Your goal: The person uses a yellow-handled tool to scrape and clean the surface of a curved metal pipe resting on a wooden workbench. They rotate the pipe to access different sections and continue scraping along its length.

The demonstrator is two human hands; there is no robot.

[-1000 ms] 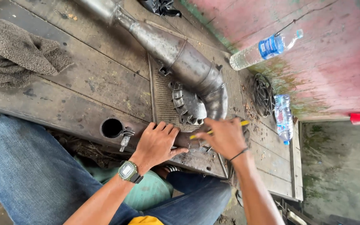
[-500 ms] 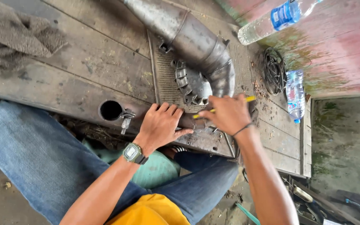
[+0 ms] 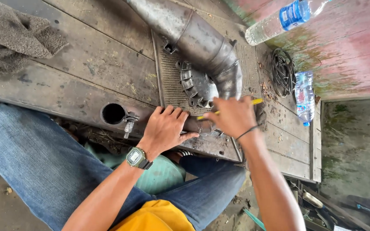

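At the centre of the frame the right hand (image 3: 232, 116) closes round a thin yellow tool (image 3: 257, 102), whose ends poke out on either side of the fist. Just left of it the left hand (image 3: 165, 129) lies flat, fingers spread, holding nothing, pressed on a dark ribbed metal plate (image 3: 168, 81). Directly above both hands, touching the plate, sits one round finned metal part (image 3: 197, 87) against the bend of one large grey exhaust pipe (image 3: 202, 42), which runs to the top edge. Two clear plastic bottles with blue labels lie to the right: one (image 3: 285, 19) at the upper right, one (image 3: 304, 96) at mid right beside a wire coil (image 3: 282, 72). A grey cloth (image 3: 11, 38) lies upper left
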